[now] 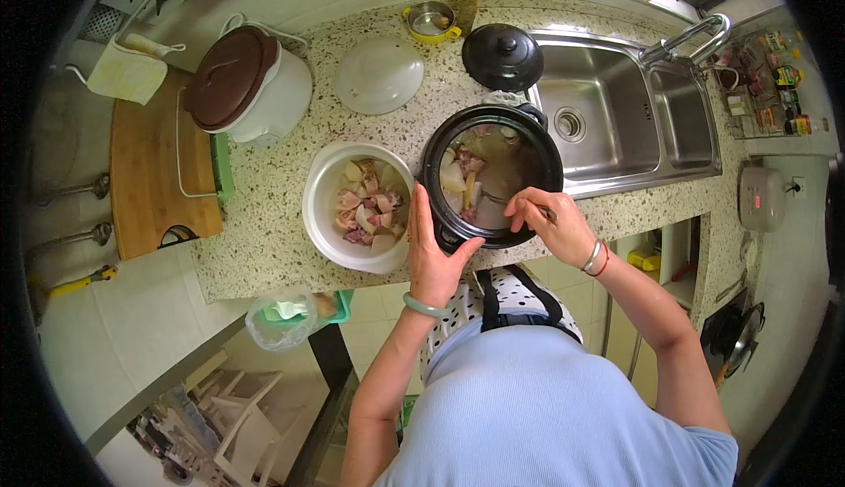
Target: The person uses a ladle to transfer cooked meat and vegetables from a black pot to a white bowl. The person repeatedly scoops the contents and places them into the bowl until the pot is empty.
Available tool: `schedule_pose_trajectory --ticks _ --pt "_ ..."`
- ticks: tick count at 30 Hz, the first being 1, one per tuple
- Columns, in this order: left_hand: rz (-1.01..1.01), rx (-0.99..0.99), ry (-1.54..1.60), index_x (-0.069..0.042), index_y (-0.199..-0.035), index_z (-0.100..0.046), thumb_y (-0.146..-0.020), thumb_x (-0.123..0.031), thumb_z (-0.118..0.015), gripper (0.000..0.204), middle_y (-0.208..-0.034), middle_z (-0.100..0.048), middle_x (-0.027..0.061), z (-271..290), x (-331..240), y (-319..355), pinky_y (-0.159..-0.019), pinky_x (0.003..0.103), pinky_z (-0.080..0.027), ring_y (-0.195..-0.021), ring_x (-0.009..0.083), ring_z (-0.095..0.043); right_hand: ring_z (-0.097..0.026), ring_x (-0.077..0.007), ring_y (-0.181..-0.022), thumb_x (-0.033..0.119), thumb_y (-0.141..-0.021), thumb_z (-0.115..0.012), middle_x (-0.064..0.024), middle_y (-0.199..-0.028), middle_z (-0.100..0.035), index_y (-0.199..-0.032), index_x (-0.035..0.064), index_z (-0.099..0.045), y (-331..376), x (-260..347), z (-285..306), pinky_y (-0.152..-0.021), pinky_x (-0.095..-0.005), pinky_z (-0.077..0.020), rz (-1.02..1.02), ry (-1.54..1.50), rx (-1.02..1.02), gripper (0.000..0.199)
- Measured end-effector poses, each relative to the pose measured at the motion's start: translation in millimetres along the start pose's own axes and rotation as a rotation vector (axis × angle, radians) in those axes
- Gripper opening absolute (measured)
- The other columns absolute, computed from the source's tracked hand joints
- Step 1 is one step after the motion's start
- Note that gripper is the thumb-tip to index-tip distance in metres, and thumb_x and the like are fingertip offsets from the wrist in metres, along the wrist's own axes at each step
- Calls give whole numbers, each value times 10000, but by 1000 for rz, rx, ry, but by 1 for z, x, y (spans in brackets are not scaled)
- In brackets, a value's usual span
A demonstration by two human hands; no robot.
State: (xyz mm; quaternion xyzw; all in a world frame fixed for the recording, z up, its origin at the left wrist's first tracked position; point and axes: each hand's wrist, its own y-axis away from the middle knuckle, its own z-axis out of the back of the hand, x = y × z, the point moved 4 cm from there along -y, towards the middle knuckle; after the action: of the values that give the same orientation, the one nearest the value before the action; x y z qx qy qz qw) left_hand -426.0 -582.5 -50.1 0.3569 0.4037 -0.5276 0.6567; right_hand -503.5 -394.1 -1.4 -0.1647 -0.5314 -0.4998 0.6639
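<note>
A black pot (433,157) stands on the counter, with cloudy broth, pale chunks and pieces of meat inside. To its left is a white inner pot (314,214) with more raw-looking meat and pale chunks. My left hand (431,263) is open between the two pots, fingers straight and thumb spread, near the black pot's lower left rim. Over the black pot's right side, my right hand (556,226) is closed around a thin metal handle. It seems to be a spoon (495,198), its lower end dipped in the broth and hard to make out.
Behind the pots lie a translucent lid (379,75), a black lid (503,58) and a small yellow-handled metal pan (431,22). A steel sink (607,109) is at the right. At the left stand a white cooker with a brown lid (231,78) and a wooden board (145,170).
</note>
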Motion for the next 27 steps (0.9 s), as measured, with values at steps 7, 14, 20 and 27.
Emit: schedule_pose_trajectory --ticks 7,14,20,27 --pt "-4 1 1 -34 -1552 -172 -688 -133 -864 1111 -1577 -255 219 -1 1 1 -1182 426 -263 -1452 356 -273 -504 -77 -577 135 -1004 -435 -45 -708 -669 -945 -4 -648 -1 -1 1 -543 -241 -419 -2 -37 1 260" --pt "5 0 29 -36 -1550 -179 -691 -144 -865 1105 -1568 -273 226 -1 1 1 -1176 429 -274 -1436 364 -302 -496 -52 -578 166 -999 -445 -46 -716 -678 -948 19 -670 5 -9 19 -527 -233 -426 -188 -227 77 274" --pt "-10 -6 19 -33 -1550 -179 -693 -155 -867 1106 -1559 -289 233 -1 2 1 -1172 426 -279 -1433 367 -308 -426 -22 -538 221 -1029 -457 -59 -717 -683 -961 28 -656 11 -20 30 -459 -186 -338 -172 -418 73 286" --pt "-25 -10 15 -16 -1544 -186 -699 -187 -867 1098 -1558 -284 241 0 2 1 -1174 425 -275 -1437 373 -300 -419 -17 -534 220 -1030 -457 -69 -713 -684 -953 20 -654 18 -14 41 -439 -185 -327 -191 -401 43 291"
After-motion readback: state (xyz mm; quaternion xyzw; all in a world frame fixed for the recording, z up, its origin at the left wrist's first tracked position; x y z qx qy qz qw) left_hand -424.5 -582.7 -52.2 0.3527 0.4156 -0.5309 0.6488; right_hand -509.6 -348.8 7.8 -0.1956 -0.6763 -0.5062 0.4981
